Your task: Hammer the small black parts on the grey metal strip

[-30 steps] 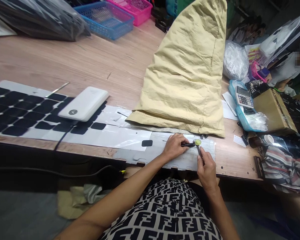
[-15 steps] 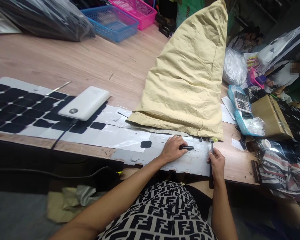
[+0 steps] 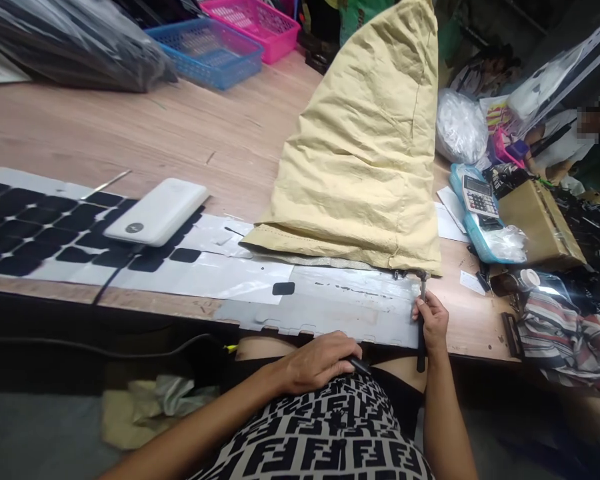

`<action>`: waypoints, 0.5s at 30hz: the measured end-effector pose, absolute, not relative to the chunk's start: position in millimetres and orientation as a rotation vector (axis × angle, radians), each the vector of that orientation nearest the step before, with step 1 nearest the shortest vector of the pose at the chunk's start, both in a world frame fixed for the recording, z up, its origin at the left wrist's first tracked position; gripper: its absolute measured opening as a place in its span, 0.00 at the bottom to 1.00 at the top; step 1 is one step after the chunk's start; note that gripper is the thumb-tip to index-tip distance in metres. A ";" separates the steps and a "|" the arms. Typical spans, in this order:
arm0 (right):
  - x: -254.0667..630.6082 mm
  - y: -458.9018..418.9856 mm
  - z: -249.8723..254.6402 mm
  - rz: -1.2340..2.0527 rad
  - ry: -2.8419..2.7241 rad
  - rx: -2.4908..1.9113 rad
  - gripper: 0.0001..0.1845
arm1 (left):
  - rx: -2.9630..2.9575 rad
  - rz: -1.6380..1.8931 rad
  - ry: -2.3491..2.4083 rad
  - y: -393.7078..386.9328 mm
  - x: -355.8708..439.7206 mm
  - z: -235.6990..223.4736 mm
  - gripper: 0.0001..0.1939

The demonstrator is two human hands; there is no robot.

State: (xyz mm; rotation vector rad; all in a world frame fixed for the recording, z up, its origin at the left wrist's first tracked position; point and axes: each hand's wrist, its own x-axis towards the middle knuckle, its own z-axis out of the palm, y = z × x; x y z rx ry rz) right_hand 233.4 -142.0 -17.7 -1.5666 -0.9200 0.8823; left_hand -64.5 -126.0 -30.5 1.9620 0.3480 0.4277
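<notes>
My right hand (image 3: pixel 431 321) is closed round the black handle of a small hammer (image 3: pixel 421 320), held upright at the right end of a grey metal plate (image 3: pixel 330 305) that lies along the table's front edge. The hammer's head sits near the bottom corner of a big tan paper sack (image 3: pixel 365 147). My left hand (image 3: pixel 320 363) rests in my lap, below the table edge, closed on a thin black pen-like tool (image 3: pixel 359 365) whose tip sticks out to the right.
A white power bank (image 3: pixel 156 212) lies on a sheet of black pads (image 3: pixel 40 227) at left, with a black cable hanging off the edge. Blue (image 3: pixel 205 50) and pink (image 3: pixel 253 19) baskets stand at the back. A calculator (image 3: pixel 477 195), box and clutter crowd the right side, where another person sits.
My left hand has drawn back off the grey plate into my lap, taking the black tool along. My right hand with the hammer stays at the plate's right end.
</notes>
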 end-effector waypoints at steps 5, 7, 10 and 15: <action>232.7 -140.3 -15.5 0.879 -0.926 -1.567 0.17 | 1.871 0.367 0.352 -134.8 -73.5 -32.5 0.13; 232.2 -139.4 -15.2 0.871 -0.934 -1.560 0.17 | 1.773 0.294 0.373 -138.1 -74.8 -34.4 0.15; 232.1 -138.6 -16.3 0.871 -0.941 -1.553 0.17 | 1.642 0.194 0.480 -143.7 -75.8 -44.2 0.18; 233.1 -138.3 -18.1 0.871 -0.964 -1.556 0.16 | 1.769 -0.078 0.992 -142.7 -63.4 -82.9 0.21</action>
